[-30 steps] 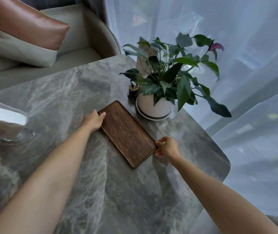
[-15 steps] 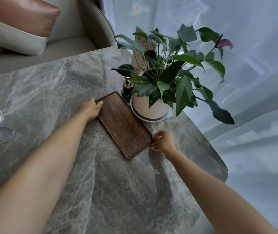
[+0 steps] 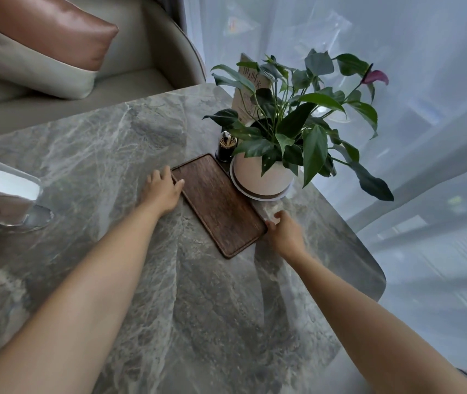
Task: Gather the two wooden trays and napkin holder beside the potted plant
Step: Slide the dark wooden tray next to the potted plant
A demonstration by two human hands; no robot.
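One dark wooden tray (image 3: 218, 204) lies flat on the grey marble table (image 3: 107, 155), its long side almost touching the white pot of the potted plant (image 3: 266, 174). My left hand (image 3: 162, 189) rests on the table with its fingers against the tray's far left corner. At the tray's near right edge, my right hand (image 3: 285, 234) grips the rim with its fingertips and is slightly blurred. No second tray is visible. At the left edge of the view stands a shiny clear holder (image 3: 2, 200), far from the plant.
A small dark toothpick jar (image 3: 225, 147) stands between the tray's far corner and the pot. A paper card (image 3: 250, 92) stands behind the leaves. The table's rounded edge (image 3: 368, 260) runs to the right, by sheer curtains. A cushioned seat (image 3: 56, 55) sits behind.
The tray has slid a little toward the pot and the toothpick jar, with both hands moving along on its ends. My view has shifted slightly.
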